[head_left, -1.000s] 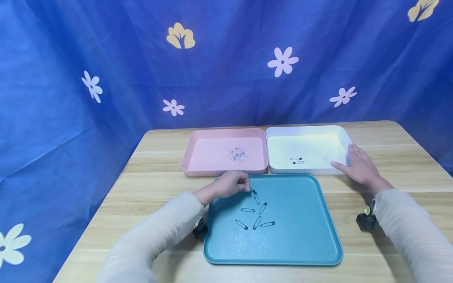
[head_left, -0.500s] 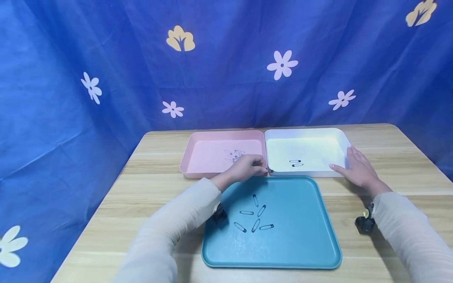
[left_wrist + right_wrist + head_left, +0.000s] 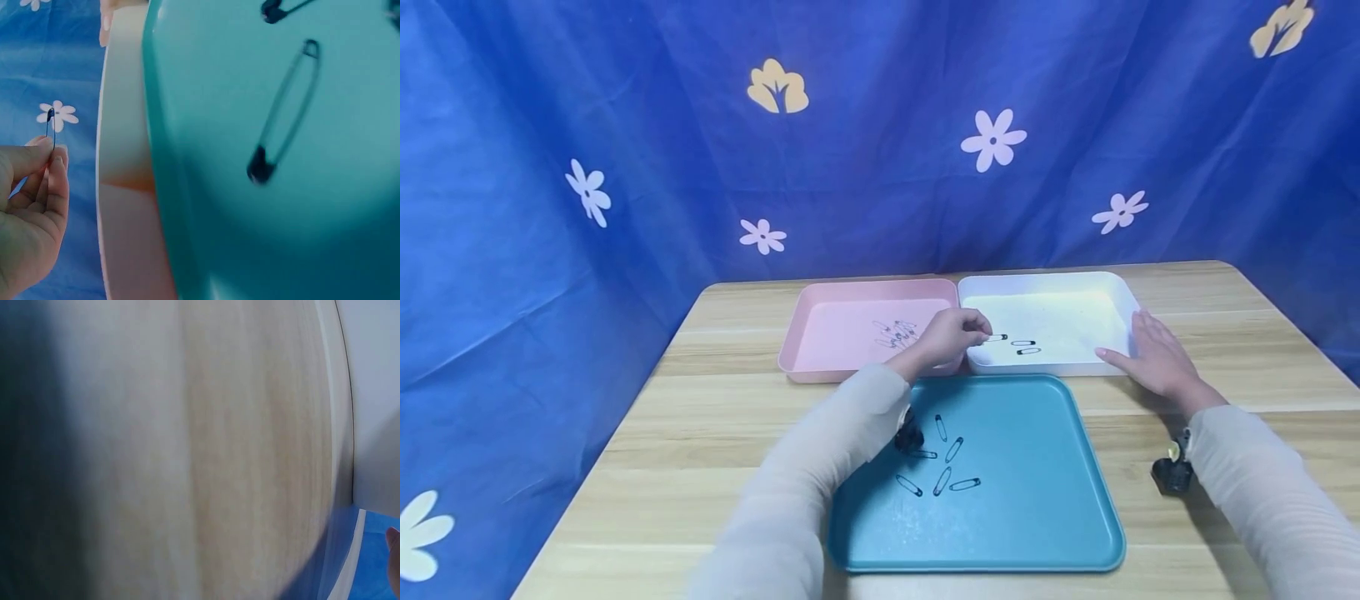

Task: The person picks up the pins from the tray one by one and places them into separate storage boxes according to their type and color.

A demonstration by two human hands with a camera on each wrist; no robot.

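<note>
Pinching a pin [image 3: 997, 337] in my left hand [image 3: 952, 334], arm stretched over the white tray's [image 3: 1123, 287] left edge. Right hand [image 3: 1157, 358] flat, fingers relaxed, against that tray's right corner.

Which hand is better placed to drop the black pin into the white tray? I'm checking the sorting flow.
Left. The left hand already pinches the black safety pin over the white tray, while the right hand rests flat against that tray's right side.
</note>
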